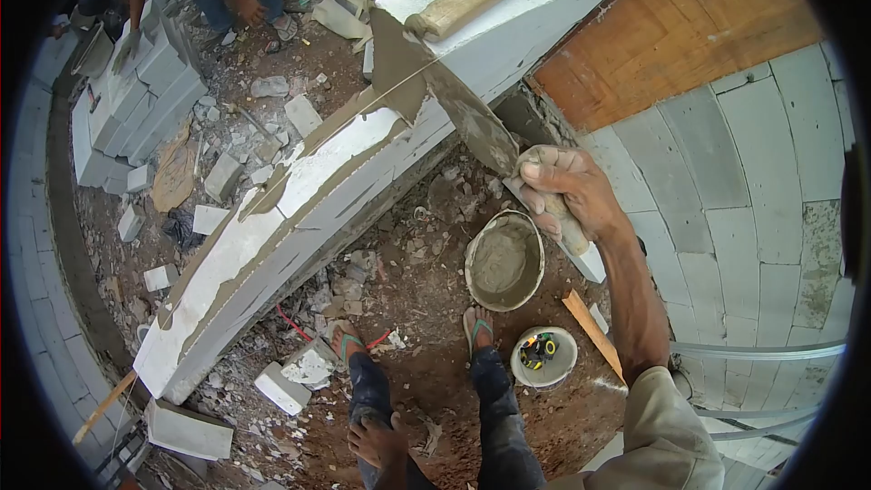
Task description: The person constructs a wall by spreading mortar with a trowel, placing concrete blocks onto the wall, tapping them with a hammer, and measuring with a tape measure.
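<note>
My right hand (567, 186) is closed around the handle of a mortar-smeared trowel (472, 122). Its blade reaches up and left to the wall, beside the mortar-coated end of a raised white block (517, 45). Wet grey mortar (340, 118) lies along the lower block course (227, 281), in a strip with bare white patches. A taut string crosses above it. On the raised block rests a wooden-handled hammer (485, 0). My left hand (379, 443) lies on my left thigh with fingers spread, holding nothing. Below the trowel stands a bucket of mortar (504, 263).
A smaller bucket (543, 358) holds a yellow-black tape measure. Rubble and loose blocks (290, 377) lie around my feet. Beyond the wall, another person's hand (251, 9) shows near a block stack (136, 100). A wooden panel (680, 27) and block wall (753, 181) stand at right.
</note>
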